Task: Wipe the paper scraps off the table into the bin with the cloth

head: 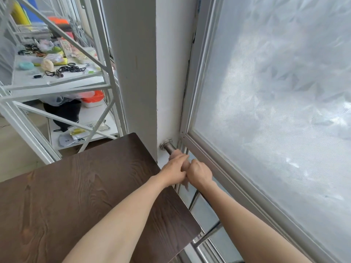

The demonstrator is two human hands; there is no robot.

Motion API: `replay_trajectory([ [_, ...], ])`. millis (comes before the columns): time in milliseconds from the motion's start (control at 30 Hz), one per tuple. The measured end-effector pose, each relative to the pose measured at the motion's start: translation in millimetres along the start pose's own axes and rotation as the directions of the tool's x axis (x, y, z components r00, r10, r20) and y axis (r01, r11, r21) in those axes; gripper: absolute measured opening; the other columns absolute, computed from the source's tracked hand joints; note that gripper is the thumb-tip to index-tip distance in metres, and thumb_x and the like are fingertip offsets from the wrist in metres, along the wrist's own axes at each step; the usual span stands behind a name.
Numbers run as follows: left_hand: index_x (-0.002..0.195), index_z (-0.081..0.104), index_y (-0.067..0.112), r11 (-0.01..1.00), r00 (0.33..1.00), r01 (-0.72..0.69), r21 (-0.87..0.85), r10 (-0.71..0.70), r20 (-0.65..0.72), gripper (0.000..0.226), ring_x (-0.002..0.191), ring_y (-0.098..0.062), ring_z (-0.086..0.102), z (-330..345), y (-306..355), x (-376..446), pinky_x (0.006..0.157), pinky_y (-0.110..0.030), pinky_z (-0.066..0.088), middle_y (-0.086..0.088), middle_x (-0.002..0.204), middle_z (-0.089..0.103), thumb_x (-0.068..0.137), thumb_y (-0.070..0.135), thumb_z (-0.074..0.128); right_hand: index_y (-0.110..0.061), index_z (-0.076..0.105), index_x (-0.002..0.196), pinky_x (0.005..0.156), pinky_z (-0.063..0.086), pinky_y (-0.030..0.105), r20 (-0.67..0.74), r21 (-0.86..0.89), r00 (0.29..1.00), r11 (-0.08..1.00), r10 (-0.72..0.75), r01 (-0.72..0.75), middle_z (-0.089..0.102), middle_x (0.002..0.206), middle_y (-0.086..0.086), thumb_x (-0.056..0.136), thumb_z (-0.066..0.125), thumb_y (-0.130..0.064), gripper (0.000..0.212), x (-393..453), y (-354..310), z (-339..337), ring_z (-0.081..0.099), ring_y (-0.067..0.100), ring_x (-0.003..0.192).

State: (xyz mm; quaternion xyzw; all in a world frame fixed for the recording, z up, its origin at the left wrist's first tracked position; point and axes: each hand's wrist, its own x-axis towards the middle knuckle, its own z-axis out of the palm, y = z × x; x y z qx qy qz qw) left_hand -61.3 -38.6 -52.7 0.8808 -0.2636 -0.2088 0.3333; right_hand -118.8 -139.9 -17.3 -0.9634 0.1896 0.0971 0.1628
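Head view shows both of my hands out past the far corner of the dark brown wood-grain tabletop [79, 186], bunched together at a brushed metal rail [169, 148] that runs from a round wall flange along the frosted glass window [275, 92]. My left hand [175, 170] lies over something pale pinkish draped on the rail, fingers curled down on it. My right hand [199, 172] is closed in a fist just beside it, touching the left, its grip clenched on the same pale thing. I judge this to be the cloth [175, 153], hanging on the rail, though only a sliver shows between and above the knuckles, so I cannot be sure.

No paper scraps show on the part of the tabletop in view, and no bin is visible; both must lie outside the picture, or the scraps are too small to make out. To the left stands a white metal shelf rack [57, 76] cluttered with hair ties and packets, well apart from my hands.

The step in hand looks like fetching the cloth. To do it well, I would lift it clear of the rail rather than drag it sideways, keep one hand's grip on a bunched fold so it does not slip behind the tabletop edge, then turn back to find the scraps and the bin before wiping.
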Motion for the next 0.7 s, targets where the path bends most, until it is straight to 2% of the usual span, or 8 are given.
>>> replay_trajectory([
  [67, 0.137, 0.046, 0.020, 0.998, 0.981, 0.017, 0.066, -0.004, -0.196, 0.057, 0.135, -0.021, 0.038, -4.6, -1.5, -0.4, 0.112, -0.035, 0.032, 0.005, 0.150, 0.037, 0.082, 0.003, 0.043, 0.003, 0.053, 0.117, 0.080, 0.047, 0.036, 0.053, -0.032, 0.999, 0.999, 0.000, 0.001, 0.062, 0.122, 0.020, 0.092, 0.047, -0.017, 0.033, -0.1, 5.8, 0.0, 0.060, 0.035, 0.114],
  [133, 0.133, 0.050, 0.022, 0.989, 0.968, 0.024, 0.144, 0.013, -0.252, 0.059, 0.131, -0.023, 0.041, -6.3, -5.9, -0.3, 0.110, -0.038, 0.034, 0.005, 0.145, 0.040, 0.081, -0.002, 0.039, 0.002, 0.052, 0.118, 0.079, 0.047, 0.035, 0.053, -0.076, 0.999, 0.997, 0.004, 0.000, 0.061, 0.123, 0.019, 0.091, 0.050, -0.017, 0.033, -2.3, 8.5, 0.9, 0.060, 0.034, 0.113],
  [233, 0.140, 0.043, 0.022, 0.953, 0.983, -0.025, 0.302, 0.078, -0.166, 0.065, 0.137, -0.025, 0.033, -1.9, -13.1, 2.8, 0.116, -0.040, 0.027, 0.002, 0.154, 0.029, 0.081, -0.005, 0.042, -0.001, 0.053, 0.117, 0.078, 0.047, 0.037, -0.056, -0.082, 0.998, 0.997, -0.012, 0.007, 0.058, 0.120, 0.016, 0.091, 0.053, -0.018, 0.031, -5.2, 5.8, 5.6, 0.060, 0.034, 0.110],
  [333, 0.148, 0.028, 0.020, 0.928, 0.990, -0.034, 0.371, 0.082, -0.113, 0.074, 0.146, -0.022, 0.015, 1.9, -12.9, 3.6, 0.121, -0.041, 0.013, -0.001, 0.160, 0.013, 0.081, -0.006, 0.045, -0.008, 0.056, 0.111, 0.080, 0.050, 0.037, -0.125, -0.114, 0.991, 0.993, -0.041, 0.027, 0.059, 0.117, 0.012, 0.089, 0.056, -0.012, 0.022, -1.5, 3.8, 17.1, 0.061, 0.030, 0.108],
  [400, 0.151, 0.020, 0.020, 0.922, 0.996, -0.021, 0.386, 0.052, -0.070, 0.077, 0.149, -0.017, 0.002, 1.3, -10.7, 6.0, 0.121, -0.044, 0.009, -0.001, 0.161, 0.006, 0.083, -0.005, 0.046, -0.009, 0.059, 0.110, 0.082, 0.051, 0.035, -0.114, -0.119, 0.993, 0.993, -0.036, 0.022, 0.060, 0.117, 0.011, 0.086, 0.060, -0.011, 0.024, 1.2, 4.5, 19.6, 0.060, 0.029, 0.109],
  [500, 0.152, 0.017, 0.020, 0.921, 1.000, -0.003, 0.390, 0.007, -0.009, 0.077, 0.149, -0.016, -0.005, -3.4, -6.4, 8.6, 0.121, -0.046, 0.008, 0.000, 0.162, 0.002, 0.083, -0.002, 0.046, -0.007, 0.058, 0.115, 0.086, 0.050, 0.035, -0.073, -0.138, 0.997, 0.990, -0.036, 0.026, 0.059, 0.120, 0.013, 0.086, 0.060, -0.011, 0.029, 1.8, 3.0, 16.9, 0.058, 0.029, 0.113],
  [600, 0.150, 0.020, 0.019, 0.925, 1.000, -0.006, 0.381, 0.016, -0.023, 0.074, 0.149, -0.019, 0.003, -7.1, -6.1, 4.9, 0.121, -0.044, 0.010, -0.002, 0.161, 0.006, 0.083, -0.003, 0.044, -0.007, 0.058, 0.116, 0.087, 0.049, 0.039, -0.092, -0.160, 0.995, 0.987, -0.038, 0.023, 0.057, 0.121, 0.012, 0.085, 0.061, -0.012, 0.031, 2.1, -0.2, 16.1, 0.056, 0.030, 0.114],
  [700, 0.148, 0.026, 0.019, 0.952, 0.988, 0.000, 0.305, 0.047, -0.145, 0.069, 0.144, -0.022, 0.023, -17.2, -5.0, -13.8, 0.119, -0.039, 0.019, 0.001, 0.159, 0.018, 0.086, -0.005, 0.041, -0.008, 0.053, 0.121, 0.092, 0.044, 0.041, -0.143, -0.152, 0.987, 0.987, -0.077, 0.055, 0.053, 0.123, 0.011, 0.085, 0.060, -0.014, 0.037, -2.9, -15.7, 13.0, 0.052, 0.030, 0.118],
])
